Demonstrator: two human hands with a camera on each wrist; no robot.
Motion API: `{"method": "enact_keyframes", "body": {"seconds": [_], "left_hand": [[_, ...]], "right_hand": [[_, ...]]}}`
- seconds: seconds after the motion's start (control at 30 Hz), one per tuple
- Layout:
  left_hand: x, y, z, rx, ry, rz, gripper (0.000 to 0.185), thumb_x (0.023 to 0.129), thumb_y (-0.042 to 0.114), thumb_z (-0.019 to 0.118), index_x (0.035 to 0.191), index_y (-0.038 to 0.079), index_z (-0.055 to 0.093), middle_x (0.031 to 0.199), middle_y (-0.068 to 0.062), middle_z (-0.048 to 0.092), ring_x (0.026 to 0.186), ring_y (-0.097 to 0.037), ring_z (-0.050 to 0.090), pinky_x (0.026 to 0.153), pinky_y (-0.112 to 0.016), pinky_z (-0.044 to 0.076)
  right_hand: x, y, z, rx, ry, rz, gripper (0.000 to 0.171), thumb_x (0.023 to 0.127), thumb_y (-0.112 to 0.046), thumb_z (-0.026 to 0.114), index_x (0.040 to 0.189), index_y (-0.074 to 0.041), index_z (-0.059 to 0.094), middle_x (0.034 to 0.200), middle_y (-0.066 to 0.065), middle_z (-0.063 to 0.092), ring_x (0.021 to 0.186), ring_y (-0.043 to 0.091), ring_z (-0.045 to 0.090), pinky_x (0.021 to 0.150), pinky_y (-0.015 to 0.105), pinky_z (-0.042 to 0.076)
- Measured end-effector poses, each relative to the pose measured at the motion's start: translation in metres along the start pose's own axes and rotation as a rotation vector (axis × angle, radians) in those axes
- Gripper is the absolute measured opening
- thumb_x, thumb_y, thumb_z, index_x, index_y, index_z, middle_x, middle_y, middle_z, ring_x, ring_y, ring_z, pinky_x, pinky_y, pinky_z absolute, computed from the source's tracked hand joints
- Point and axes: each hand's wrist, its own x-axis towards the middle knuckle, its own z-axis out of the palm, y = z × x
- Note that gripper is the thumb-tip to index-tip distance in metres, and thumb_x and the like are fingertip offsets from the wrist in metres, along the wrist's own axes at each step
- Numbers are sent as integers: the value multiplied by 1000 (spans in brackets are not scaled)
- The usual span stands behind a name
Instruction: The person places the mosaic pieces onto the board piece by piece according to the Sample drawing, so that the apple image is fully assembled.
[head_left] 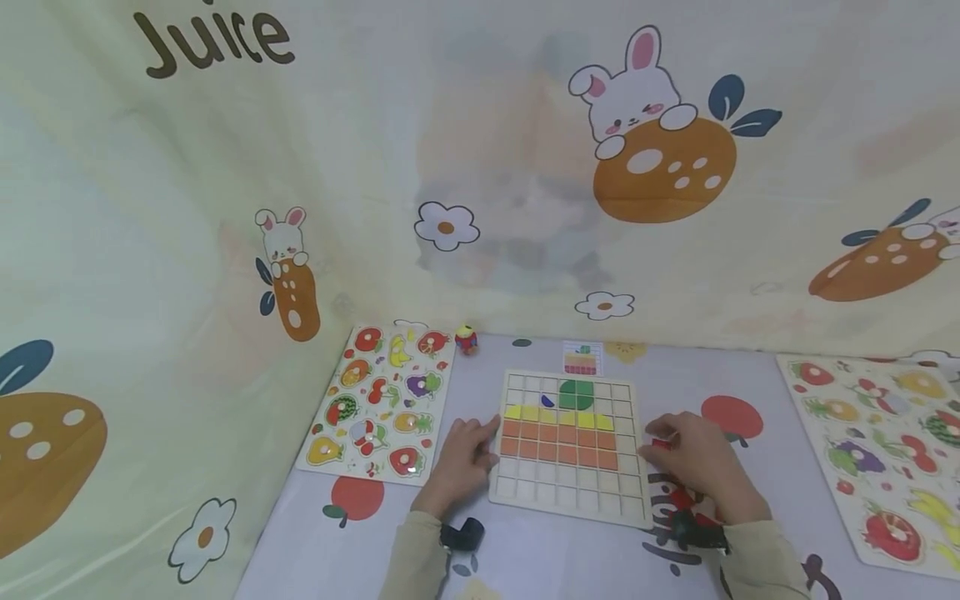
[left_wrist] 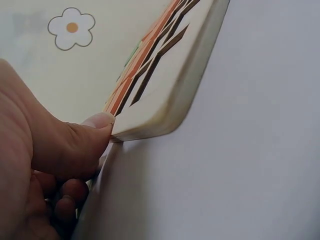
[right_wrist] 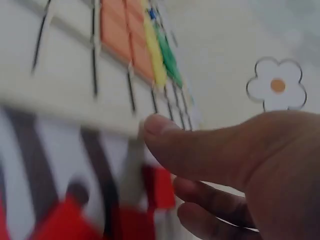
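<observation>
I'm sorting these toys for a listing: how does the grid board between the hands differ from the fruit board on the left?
The grid board has small square cells, partly filled with orange, yellow and green tiles; the fruit board has fruit-shaped pieces with pegs. The grid board is roughly square, the fruit board longer. The left hand and right hand touch the grid board; the fruit board lies untouched. Both are pale and flat on the table.

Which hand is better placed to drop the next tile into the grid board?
Right, probably. The right hand pinches a red tile at the board's right edge, beside the orange rows. The left hand only steadies the left edge, thumb on it.
</observation>
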Motion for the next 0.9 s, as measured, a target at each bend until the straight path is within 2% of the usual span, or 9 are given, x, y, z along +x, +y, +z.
{"method": "enact_keyframes", "body": {"seconds": [0.2,0.37,0.6,0.8,0.9], "left_hand": [[0,-1,1,0,4,-4,65,97,10,70,159,16,51,91,7,51,92,-9,41,74,-22,38],[1,-1,3,-8,6,7,64,97,9,70,158,15,51,90,7,51,91,-9,41,73,-22,38],[1,0,2,-19,4,-14,64,98,11,70,158,17,51,91,7,51,91,-9,40,73,-22,37],[0,-1,1,-15,11,-13,64,97,10,70,158,17,52,90,7,50,91,-9,40,72,-22,37],[0,-2,2,-14,14,-4,63,97,9,70,157,15,52,90,7,51,91,-9,40,72,-22,37]], "right_hand": [[0,15,1,40,-24,-1,49,89,-24,87,129,-2,69,104,14,70,88,25,60,57,30,56],[-3,19,2,63,-28,10,45,89,-21,86,125,-1,68,96,11,69,79,22,60,55,31,56],[-6,25,3,58,-20,-4,37,95,-28,80,117,-2,67,79,5,63,69,19,58,54,31,53],[-11,26,3,82,98,-70,34,95,-31,79,116,-7,67,73,2,60,64,17,56,50,27,47],[-15,22,3,108,167,-94,39,92,-33,83,118,-7,70,78,3,66,69,17,59,52,23,49]]}}
